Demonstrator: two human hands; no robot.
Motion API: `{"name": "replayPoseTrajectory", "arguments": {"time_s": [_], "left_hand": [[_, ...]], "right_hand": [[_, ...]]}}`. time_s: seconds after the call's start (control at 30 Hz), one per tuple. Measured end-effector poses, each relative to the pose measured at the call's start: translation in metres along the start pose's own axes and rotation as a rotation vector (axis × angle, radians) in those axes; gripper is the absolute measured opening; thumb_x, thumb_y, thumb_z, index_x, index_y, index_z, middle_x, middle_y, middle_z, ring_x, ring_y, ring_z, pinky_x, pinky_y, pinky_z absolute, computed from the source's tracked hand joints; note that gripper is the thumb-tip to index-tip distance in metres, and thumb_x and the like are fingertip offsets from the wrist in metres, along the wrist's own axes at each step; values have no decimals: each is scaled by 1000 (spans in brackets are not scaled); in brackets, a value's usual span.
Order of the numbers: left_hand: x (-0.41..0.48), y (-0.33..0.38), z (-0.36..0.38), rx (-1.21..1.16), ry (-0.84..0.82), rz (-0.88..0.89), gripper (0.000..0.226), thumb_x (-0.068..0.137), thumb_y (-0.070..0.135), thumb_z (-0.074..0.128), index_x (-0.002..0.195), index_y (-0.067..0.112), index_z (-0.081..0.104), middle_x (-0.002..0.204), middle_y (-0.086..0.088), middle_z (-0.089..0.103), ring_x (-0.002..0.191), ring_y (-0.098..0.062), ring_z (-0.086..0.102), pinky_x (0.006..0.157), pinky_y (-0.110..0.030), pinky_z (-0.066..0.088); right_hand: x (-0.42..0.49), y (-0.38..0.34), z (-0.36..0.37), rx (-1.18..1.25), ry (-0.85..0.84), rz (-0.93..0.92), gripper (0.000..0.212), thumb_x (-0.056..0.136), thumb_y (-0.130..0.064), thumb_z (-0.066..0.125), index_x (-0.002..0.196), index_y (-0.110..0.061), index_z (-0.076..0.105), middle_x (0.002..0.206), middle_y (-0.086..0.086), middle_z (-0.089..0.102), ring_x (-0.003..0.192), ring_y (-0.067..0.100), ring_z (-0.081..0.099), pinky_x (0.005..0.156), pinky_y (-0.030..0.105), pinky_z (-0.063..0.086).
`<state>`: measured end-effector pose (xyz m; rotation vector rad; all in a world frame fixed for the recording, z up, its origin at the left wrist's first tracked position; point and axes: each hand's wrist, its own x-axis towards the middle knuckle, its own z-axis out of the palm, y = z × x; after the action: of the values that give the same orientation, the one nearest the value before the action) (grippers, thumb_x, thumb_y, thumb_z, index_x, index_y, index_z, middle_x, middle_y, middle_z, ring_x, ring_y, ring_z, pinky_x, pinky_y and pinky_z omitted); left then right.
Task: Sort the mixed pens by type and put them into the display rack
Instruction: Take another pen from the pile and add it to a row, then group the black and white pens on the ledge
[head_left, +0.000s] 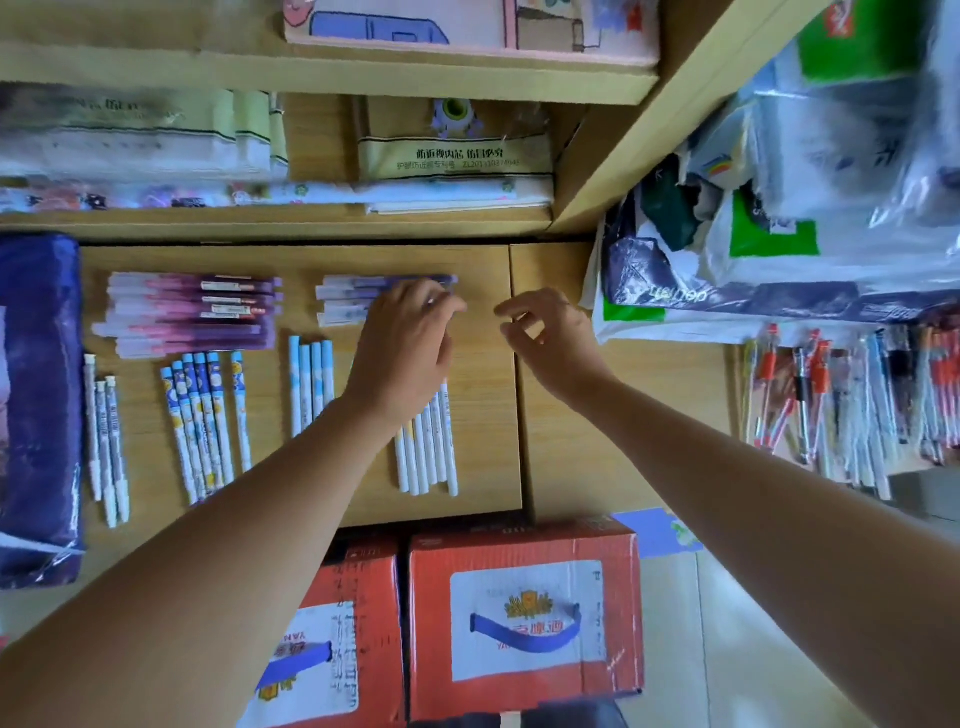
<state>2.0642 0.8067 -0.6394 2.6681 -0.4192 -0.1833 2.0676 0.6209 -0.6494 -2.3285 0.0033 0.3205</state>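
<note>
Red boxes (524, 613) lowest in view, left hand (405, 343) over lilac pens (348, 299) on shelf (483, 415), fingers together, bent onto them, grip unclear, right hand (550, 338) just beside, fingers loosely curled, apart, holding nothing, white pens (426, 452) under left wrist, mixed pens (841, 405) far right.

Stationery shop, by the look. Wooden shelves (322, 78) on the far side hold stacked, plastic-wrapped paper goods (452, 156) w/ printed labels. On the lower shelf board (483, 415), many identical pens lie in groups: pink-purple pens (192, 312), blue patterned pens (200, 415), white pens (426, 452). R side: bundles of red and black pens (841, 395), bagged stock (831, 156) piled above. Near: red cartons (519, 545) on the floor.
</note>
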Motion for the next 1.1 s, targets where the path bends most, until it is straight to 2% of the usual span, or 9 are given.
{"name": "replayPoseTrajectory", "arguments": {"time_s": [0.1, 0.33, 0.47, 0.6, 0.73, 0.87, 1.0, 1.03, 1.1], "left_hand": [[2, 29, 11, -16, -23, 52, 30, 77, 0, 61, 105, 10, 66, 100, -10, 62, 99, -33, 56, 84, -42, 45], [3, 120, 54, -30, -92, 119, 31, 76, 4, 59, 104, 13, 67, 97, -8, 63, 97, -33, 56, 81, -43, 47], [0, 188, 84, -72, -110, 109, 30, 80, 3, 58, 106, 14, 66, 102, -5, 63, 100, -29, 56, 85, -42, 46], [3, 259, 119, -63, -220, 92, 38, 83, 7, 57, 120, 13, 61, 117, -6, 59, 113, -27, 52, 98, -39, 41], [15, 321, 150, -52, -285, 14, 55, 85, 11, 59, 138, 14, 47, 141, -13, 46, 133, -31, 39, 111, -42, 32], [29, 364, 170, 15, -288, -37, 70, 85, 16, 64, 148, 21, 33, 155, -16, 23, 141, -35, 26, 111, -47, 31], [41, 386, 187, 106, -360, -35, 73, 89, 22, 59, 151, 29, 21, 161, -10, 2, 147, -32, 6, 115, -54, 18], [42, 389, 190, 124, -369, -31, 73, 89, 25, 59, 151, 30, 21, 161, -10, 1, 148, -32, 3, 116, -54, 15], [46, 394, 195, 152, -387, -37, 71, 89, 29, 59, 151, 31, 24, 160, -13, 0, 148, -33, 2, 116, -55, 13]], "right_hand": [[-20, 16, -14, 34, 8, 42, 17, 85, -7, 60, 93, -15, 72, 94, 1, 70, 77, 14, 64, 76, 34, 53], [-79, 84, -68, 124, 4, 138, 20, 85, -1, 57, 93, -12, 72, 80, -7, 66, 73, 20, 65, 73, 32, 54], [-114, 137, -118, 89, -22, 156, 20, 87, -6, 56, 96, -16, 71, 80, -8, 64, 71, 15, 63, 71, 33, 54], [-142, 190, -176, 66, -19, 207, 18, 90, -8, 56, 100, -14, 71, 80, -2, 66, 70, 16, 61, 69, 31, 52], [-161, 242, -234, -33, -28, 251, 20, 91, -11, 56, 104, -15, 70, 86, 2, 67, 74, 19, 63, 68, 31, 49], [-165, 285, -278, -145, 7, 305, 25, 93, -12, 51, 113, -17, 65, 97, 5, 69, 77, 21, 64, 60, 27, 44], [-161, 315, -301, -215, 49, 403, 30, 92, -14, 49, 121, -16, 57, 96, 8, 67, 78, 29, 63, 64, 38, 53], [-160, 321, -302, -223, 22, 420, 31, 93, -15, 49, 124, -15, 55, 98, 9, 66, 79, 30, 63, 66, 40, 54], [-158, 331, -302, -247, -65, 444, 36, 95, -20, 50, 130, -14, 50, 106, 11, 65, 85, 30, 64, 68, 37, 54]]}}
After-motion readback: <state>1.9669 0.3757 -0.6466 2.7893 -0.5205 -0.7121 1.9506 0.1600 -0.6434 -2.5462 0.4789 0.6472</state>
